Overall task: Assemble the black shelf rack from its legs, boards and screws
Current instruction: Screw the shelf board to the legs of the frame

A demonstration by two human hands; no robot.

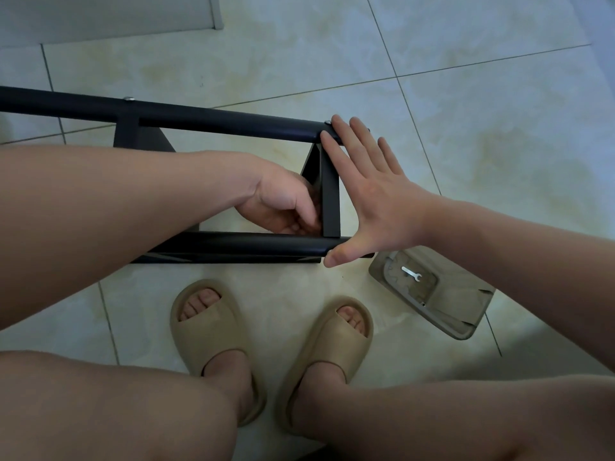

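Note:
The black shelf rack lies on its side on the tiled floor, with a far leg (213, 119) and a near leg (249, 244) running left to right. A black board (331, 194) spans between them at their right ends. My right hand (372, 191) is spread flat against that end, fingertips on the far leg, thumb on the near leg's end. My left hand (283, 201) reaches inside the frame, its fingers curled against the inner face of the board; what they pinch is hidden. Silver screw heads (128, 98) show on the far leg.
A tan slipper (459, 311) lies upside down at the right with a small silver wrench (411, 273) on its sole. My two feet in tan slippers (209, 331) stand just in front of the rack. A grey panel (109, 15) lies at the top left.

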